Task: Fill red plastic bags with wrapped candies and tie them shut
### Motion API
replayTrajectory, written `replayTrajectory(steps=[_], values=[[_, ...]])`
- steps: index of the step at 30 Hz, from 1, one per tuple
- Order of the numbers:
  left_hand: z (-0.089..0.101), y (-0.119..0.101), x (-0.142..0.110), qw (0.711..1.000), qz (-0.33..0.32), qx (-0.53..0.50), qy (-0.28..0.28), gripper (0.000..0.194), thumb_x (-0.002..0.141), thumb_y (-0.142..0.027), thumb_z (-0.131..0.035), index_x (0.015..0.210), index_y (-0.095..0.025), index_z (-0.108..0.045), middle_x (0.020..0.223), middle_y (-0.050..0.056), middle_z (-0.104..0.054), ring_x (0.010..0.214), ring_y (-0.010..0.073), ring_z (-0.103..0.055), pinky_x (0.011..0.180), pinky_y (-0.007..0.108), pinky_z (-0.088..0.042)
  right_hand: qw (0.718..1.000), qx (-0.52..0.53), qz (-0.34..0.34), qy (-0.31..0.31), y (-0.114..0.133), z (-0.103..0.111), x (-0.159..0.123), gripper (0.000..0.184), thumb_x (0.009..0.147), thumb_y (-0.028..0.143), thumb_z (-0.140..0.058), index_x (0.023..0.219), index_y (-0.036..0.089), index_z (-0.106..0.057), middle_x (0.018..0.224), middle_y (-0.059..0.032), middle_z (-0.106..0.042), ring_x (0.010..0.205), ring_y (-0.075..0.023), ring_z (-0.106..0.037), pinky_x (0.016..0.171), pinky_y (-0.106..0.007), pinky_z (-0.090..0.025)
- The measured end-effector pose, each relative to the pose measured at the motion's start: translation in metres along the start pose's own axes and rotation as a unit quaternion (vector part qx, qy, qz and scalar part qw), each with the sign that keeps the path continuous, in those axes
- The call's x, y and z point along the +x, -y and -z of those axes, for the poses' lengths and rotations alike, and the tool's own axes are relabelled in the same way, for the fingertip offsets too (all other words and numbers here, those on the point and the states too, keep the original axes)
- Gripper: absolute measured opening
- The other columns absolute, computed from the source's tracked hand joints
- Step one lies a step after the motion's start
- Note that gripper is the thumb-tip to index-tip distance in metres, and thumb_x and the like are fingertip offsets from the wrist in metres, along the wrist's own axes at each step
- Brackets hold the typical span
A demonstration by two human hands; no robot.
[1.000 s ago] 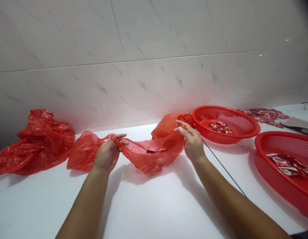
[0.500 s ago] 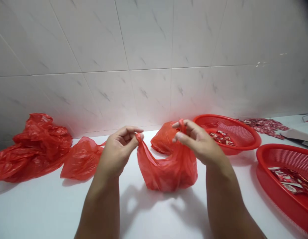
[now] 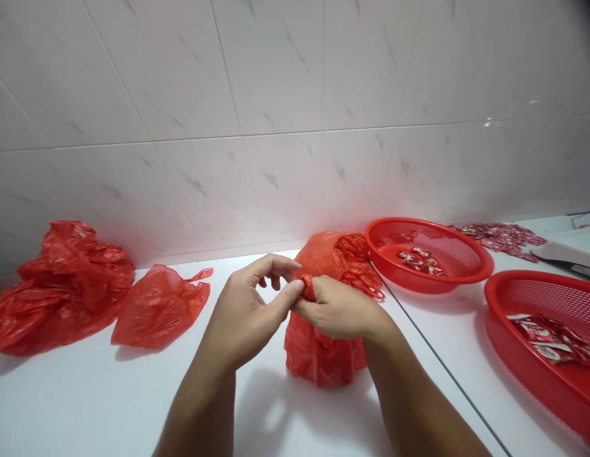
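Observation:
A filled red plastic bag (image 3: 323, 362) stands on the white table just below my hands. Its handles are drawn together at the top. My left hand (image 3: 256, 298) pinches the gathered handles between thumb and forefinger, the other fingers loosely curled. Touching it from the other side, my right hand (image 3: 340, 308) is closed around the same bunched plastic, its fingertips partly hidden. Behind them another red bag (image 3: 328, 247) lies against the wall.
On the left are a small red bag (image 3: 161, 308) and a large crumpled heap of red bags (image 3: 70, 285). Two red baskets (image 3: 430, 225) with small wrapped packets stand on the right. More packets (image 3: 502, 238) lie behind, beside a black-and-white object (image 3: 568, 259).
My hands, apart before with one handle each, have come together above the bag. The bag's opening is now drawn closed and its handles are bunched.

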State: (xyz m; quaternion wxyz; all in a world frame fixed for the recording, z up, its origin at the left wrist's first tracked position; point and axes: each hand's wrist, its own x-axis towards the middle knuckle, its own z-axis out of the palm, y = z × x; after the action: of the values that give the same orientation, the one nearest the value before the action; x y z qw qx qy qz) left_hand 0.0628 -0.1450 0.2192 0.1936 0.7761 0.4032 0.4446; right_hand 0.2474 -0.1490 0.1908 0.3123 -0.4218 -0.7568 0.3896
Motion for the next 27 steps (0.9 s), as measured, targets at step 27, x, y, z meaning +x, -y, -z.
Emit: replayTrajectory(steps=[27], values=[[-0.003,0.008,0.001,0.957,0.069,-0.186,0.211,0.074,0.078,-0.034,-0.091,0.144,-0.035,-0.056,0.151,0.011,-0.058,0.14,0.0338,-0.054,0.113,0.052,-0.049,0.965,0.26,0.015,0.007,-0.023,0.034,-0.006,0.056,0.096,0.068,-0.062,0.087,0.014,-0.072,0.053,0.0012,-0.064,0.039,-0.0082,-0.055,0.042,-0.018,-0.043]])
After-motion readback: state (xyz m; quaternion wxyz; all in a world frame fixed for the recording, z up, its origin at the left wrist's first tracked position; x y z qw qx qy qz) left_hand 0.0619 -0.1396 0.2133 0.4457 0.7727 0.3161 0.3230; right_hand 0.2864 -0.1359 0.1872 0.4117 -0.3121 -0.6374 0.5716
